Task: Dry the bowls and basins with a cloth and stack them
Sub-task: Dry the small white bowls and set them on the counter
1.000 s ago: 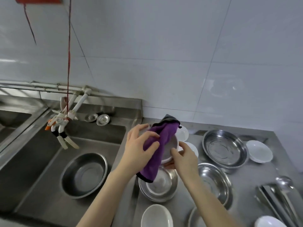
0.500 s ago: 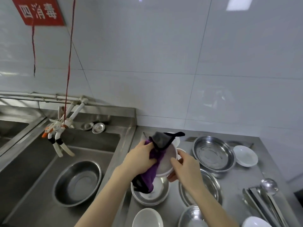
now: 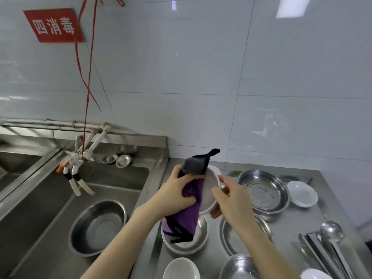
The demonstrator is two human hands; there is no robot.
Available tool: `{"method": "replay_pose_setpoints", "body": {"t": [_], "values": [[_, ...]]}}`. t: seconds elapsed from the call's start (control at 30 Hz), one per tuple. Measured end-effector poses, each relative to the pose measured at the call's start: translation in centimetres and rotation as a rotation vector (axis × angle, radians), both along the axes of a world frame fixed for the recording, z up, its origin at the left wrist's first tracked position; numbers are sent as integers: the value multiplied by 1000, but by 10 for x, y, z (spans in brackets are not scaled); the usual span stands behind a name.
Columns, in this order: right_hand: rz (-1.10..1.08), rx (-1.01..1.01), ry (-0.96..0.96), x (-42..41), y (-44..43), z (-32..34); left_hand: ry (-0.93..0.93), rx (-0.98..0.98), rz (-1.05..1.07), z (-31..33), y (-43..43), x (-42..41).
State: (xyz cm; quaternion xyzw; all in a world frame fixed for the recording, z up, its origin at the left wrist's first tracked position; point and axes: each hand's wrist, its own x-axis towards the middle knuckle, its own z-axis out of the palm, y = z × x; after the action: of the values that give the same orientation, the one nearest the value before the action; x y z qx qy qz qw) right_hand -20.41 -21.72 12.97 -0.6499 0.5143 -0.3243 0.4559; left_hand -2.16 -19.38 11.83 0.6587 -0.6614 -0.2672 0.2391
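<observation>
Left hand [image 3: 177, 195]: fingers and thumb curled round a purple cloth [image 3: 191, 216], pressing it against the inside of a white bowl [image 3: 210, 191]. Right hand [image 3: 231, 200]: grips that bowl at its rim, thumb inside, fingertips beneath. The bowl is held tilted on edge, its opening toward the left hand, clear of the steel counter [image 3: 298, 219]. At 6 o'clock from the bowl is a small steel basin [image 3: 200, 236], with the cloth's tail hanging into it. At 3 o'clock is a wide steel basin [image 3: 263, 191]. At 8 o'clock a deep steel basin [image 3: 98, 224] sits in the sink [image 3: 40, 208].
</observation>
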Motion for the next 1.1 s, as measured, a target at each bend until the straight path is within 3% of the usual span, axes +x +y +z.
{"method": "replay_pose_setpoints", "body": {"t": [0.17, 0.27, 0.37, 0.5, 0.67, 0.77, 0.9, 1.0, 1.1], "values": [[-183, -37, 5, 9, 0, -22, 112, -42, 336, -7, 5, -34], [-304, -82, -38, 22, 8, -30, 358, -28, 570, -9, 9, -67], [-307, -101, -110, 23, 13, -24, 538, -3, 649, -9, 9, -85], [-250, -43, -7, 13, 6, -23, 306, -165, 472, -7, -2, -62], [-43, 226, -90, -6, -4, -9, -140, 56, 79, 5, -17, -19], [-31, 338, -158, -9, -8, -5, -101, 72, -62, 6, -18, -5], [-94, 380, -229, -7, -9, -4, 123, -269, 21, 6, -6, -11], [-79, 369, -201, -7, -8, -2, -79, -414, -55, 8, -2, -8], [-23, 302, -144, -7, -3, -1, -292, -269, -162, 14, -5, -1]]}}
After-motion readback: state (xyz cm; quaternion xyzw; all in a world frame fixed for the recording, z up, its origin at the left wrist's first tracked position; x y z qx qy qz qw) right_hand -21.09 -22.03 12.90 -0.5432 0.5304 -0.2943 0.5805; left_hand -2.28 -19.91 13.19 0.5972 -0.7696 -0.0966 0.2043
